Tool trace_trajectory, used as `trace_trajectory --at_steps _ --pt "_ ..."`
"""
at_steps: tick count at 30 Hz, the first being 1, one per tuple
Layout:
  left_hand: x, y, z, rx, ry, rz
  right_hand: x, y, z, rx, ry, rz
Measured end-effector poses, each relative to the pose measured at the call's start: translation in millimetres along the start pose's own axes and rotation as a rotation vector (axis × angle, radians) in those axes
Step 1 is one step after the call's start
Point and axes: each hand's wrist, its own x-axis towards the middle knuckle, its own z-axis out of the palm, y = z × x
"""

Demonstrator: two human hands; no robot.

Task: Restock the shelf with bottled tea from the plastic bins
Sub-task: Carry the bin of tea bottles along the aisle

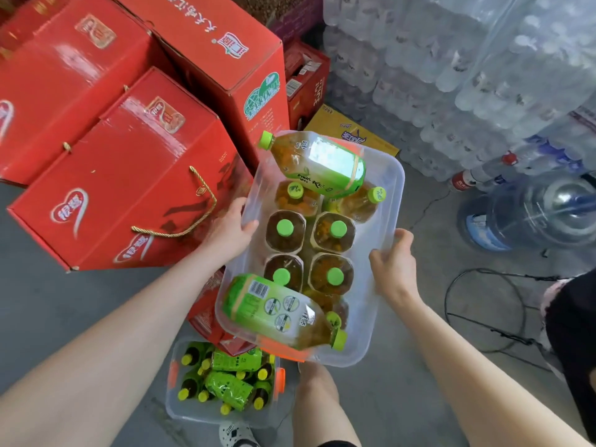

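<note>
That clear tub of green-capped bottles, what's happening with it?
A person is carrying the clear plastic bin of bottled tea with both hands: the left hand grips its left rim and the right hand grips its right rim. Most bottles stand upright inside, with two lying on their sides on top. A second bin with more tea sits on the floor below, beside red cartons. Shrink-wrapped water packs are stacked to the right. No shelf is in sight.

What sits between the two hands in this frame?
In the head view, the clear plastic bin of green-capped tea bottles spans the gap; the left hand and right hand grip its opposite rims.
</note>
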Motion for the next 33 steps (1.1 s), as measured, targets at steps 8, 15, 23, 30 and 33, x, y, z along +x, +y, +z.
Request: trace_trajectory --at_steps 8,15,23,30,33 --pt "-2.2 3.5 13.0 -0.283 0.106 -0.028 12.0 4.1 -1.1 -0.024 -0.005 0.005" --pt "-103.0 -24.5 21.6 -0.392 0.145 0.057 -61.6 28.1 -25.1 -0.139 0.065 -0.114" --pt "-264.2 -122.8 41.1 -0.607 0.241 -0.004 -195.9 55.2 -4.2 -0.251 0.010 -0.309" --pt "-456.7 -279.8 69.4 -0.720 0.461 -0.103 -351.8 97.0 97.3 -0.347 -0.082 -0.546" --pt "-536.4 -358.6 82.7 -0.748 0.529 -0.193 -420.3 113.8 155.9 -0.446 -0.152 -0.648"
